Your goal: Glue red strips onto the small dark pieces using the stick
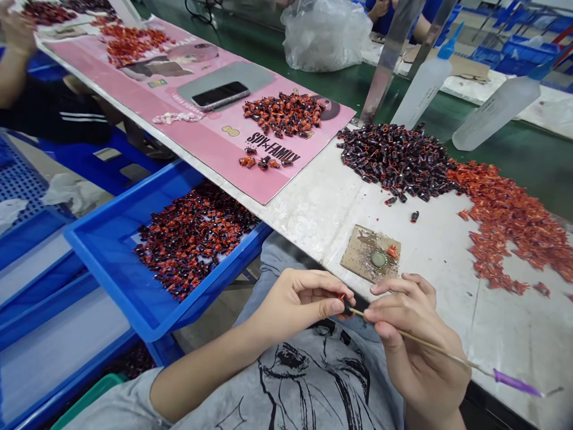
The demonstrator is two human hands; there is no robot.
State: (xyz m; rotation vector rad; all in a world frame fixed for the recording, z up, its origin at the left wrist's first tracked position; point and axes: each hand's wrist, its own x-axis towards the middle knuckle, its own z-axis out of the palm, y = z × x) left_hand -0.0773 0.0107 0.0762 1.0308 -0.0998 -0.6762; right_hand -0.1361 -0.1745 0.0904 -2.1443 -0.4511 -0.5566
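At the worktable's (322, 203) near edge, the left hand (299, 298) pinches a small black-and-orange piece (345, 304) between thumb and fingers. The right hand (416, 340) grips a thin stick (430, 346), its tip touching that piece. Judging by the blue bin (107, 280) at the left, many joined pieces are done. 2 big piles, black caps (396, 158) and orange parts (505, 221), lie loose toward the far right edge.

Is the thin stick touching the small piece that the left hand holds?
Touching. The head view shows the tip of the thin stick in the right hand meeting the small piece in the left hand.
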